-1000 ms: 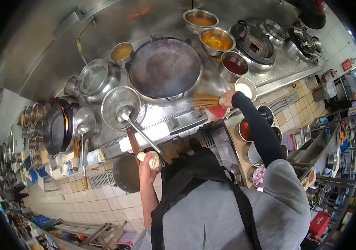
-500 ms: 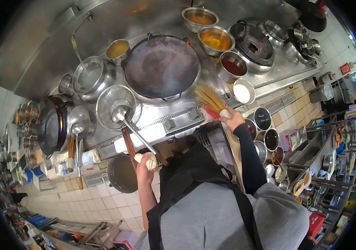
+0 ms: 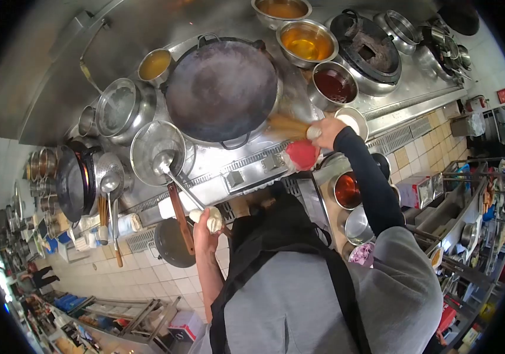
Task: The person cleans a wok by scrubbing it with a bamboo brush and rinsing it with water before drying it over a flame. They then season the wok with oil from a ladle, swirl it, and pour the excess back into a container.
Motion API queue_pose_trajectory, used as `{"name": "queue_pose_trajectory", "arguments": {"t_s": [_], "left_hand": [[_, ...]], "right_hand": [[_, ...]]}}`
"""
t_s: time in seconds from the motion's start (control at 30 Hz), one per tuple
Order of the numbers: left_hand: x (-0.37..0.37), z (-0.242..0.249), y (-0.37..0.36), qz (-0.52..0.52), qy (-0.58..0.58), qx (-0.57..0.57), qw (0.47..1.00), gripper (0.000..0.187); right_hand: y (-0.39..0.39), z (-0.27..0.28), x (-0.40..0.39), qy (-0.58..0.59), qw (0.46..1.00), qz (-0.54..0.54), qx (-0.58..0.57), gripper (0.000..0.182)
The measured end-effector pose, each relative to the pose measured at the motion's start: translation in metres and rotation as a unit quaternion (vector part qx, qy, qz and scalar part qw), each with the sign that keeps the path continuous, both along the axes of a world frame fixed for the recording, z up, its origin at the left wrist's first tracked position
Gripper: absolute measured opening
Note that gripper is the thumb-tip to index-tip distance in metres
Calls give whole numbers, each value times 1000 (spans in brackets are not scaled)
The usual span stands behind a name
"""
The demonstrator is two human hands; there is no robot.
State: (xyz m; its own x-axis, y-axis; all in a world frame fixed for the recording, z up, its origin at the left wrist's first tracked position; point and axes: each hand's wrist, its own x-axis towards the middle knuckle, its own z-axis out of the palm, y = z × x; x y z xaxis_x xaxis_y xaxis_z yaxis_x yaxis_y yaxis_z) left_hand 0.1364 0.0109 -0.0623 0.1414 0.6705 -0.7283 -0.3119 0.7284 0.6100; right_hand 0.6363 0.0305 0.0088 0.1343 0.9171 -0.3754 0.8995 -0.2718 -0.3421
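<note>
My left hand (image 3: 205, 236) is closed round a bunched white cloth (image 3: 212, 219), in front of the stove's near edge. A ladle (image 3: 178, 180) rests in a wire strainer (image 3: 157, 152), its handle running down to that cloth. The strainer's wooden handle (image 3: 181, 219) passes just left of the hand. In my right hand (image 3: 328, 133) is a bamboo wok brush (image 3: 291, 126), gripped at its bound end, its bristles blurred and pointing left toward the large wok (image 3: 221, 88). Under the right hand lies a red and white object (image 3: 302, 155) whose kind is unclear.
Bowls of orange liquid (image 3: 306, 42) and a pot of dark red sauce (image 3: 334, 84) stand behind my right hand. A white-filled container (image 3: 354, 121) sits beside it. More pots (image 3: 347, 189) line the right counter. A pan (image 3: 174, 243) is at lower left.
My right hand has moved up and the brush has swung left toward the wok. The red object beneath it shows more fully. My left hand still grips the cloth.
</note>
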Motion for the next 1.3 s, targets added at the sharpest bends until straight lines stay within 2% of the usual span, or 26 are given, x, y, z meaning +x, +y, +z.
{"name": "queue_pose_trajectory", "arguments": {"t_s": [0.03, 0.13, 0.17, 0.2, 0.27, 0.33, 0.4, 0.47, 0.53, 0.63, 0.67, 0.73, 0.83, 0.93, 0.97, 1.07, 1.13, 1.2, 1.23, 1.3], "left_hand": [[4, -4, 0, 0, -7, -3, 1000, 34], [30, 12, 4, -6, 7, -13, 1000, 33], [37, 11, 5, 0, 8, -8, 1000, 33], [40, 13, 5, -9, 9, -21, 1000, 32], [50, 17, 12, -20, 5, -39, 999, 31], [57, 13, 16, -24, 13, -37, 999, 29], [66, 2, 19, -2, 23, -10, 1000, 27], [79, 19, 28, -22, 11, -8, 1000, 25], [83, 18, 36, -27, 9, -16, 999, 25], [86, 13, 44, -29, 5, 4, 1000, 27], [88, 14, 46, -30, 4, 7, 1000, 27], [88, 5, 50, -23, 5, 3, 1000, 28], [102, 6, 62, -19, -7, -24, 1000, 32], [116, 0, 81, 24, -124, -52, 991, 37], [125, -4, 88, 33, -103, -49, 993, 47], [152, -14, 108, 21, -75, -31, 996, 62], [178, -26, 121, 41, -1, -23, 999, 65], [197, -44, 136, 18, 67, -20, 997, 61], [206, -46, 137, 25, 81, -7, 996, 44], [215, -47, 137, 50, 126, 17, 991, 34]], "right_hand": [[2, -11, 3, 36, 998, 41, -24, 50], [3, -71, 25, -30, 999, -28, -32, 57], [-3, -39, 19, -5, 995, -94, 17, 63], [-14, -57, 34, -16, 987, -113, 111, 65], [-26, -31, 43, 124, 965, -192, 128, 67], [-26, 20, 29, 238, 926, -286, 62, 72], [-21, 22, 23, 329, 881, -334, 71, 71], [-7, 17, 19, 424, 821, -363, 114, 69], [1, 28, 24, 434, 813, -370, 114, 69], [12, 44, 32, 491, 763, -375, 190, 62], [16, 51, 34, 534, 737, -350, 220, 57], [25, 61, 36, 570, 681, -381, 256, 53], [35, 69, 39, 562, 661, -388, 310, 51], [36, 72, 39, 561, 650, -411, 307, 47], [35, 71, 37, 559, 650, -417, 304, 45], [25, 66, 32, 545, 667, -418, 289, 39], [18, 63, 26, 532, 670, -434, 281, 40], [10, 61, 21, 522, 668, -456, 271, 42], [5, 59, 19, 539, 658, -447, 276, 44], [-3, 59, 15, 529, 667, -443, 280, 43]]}}
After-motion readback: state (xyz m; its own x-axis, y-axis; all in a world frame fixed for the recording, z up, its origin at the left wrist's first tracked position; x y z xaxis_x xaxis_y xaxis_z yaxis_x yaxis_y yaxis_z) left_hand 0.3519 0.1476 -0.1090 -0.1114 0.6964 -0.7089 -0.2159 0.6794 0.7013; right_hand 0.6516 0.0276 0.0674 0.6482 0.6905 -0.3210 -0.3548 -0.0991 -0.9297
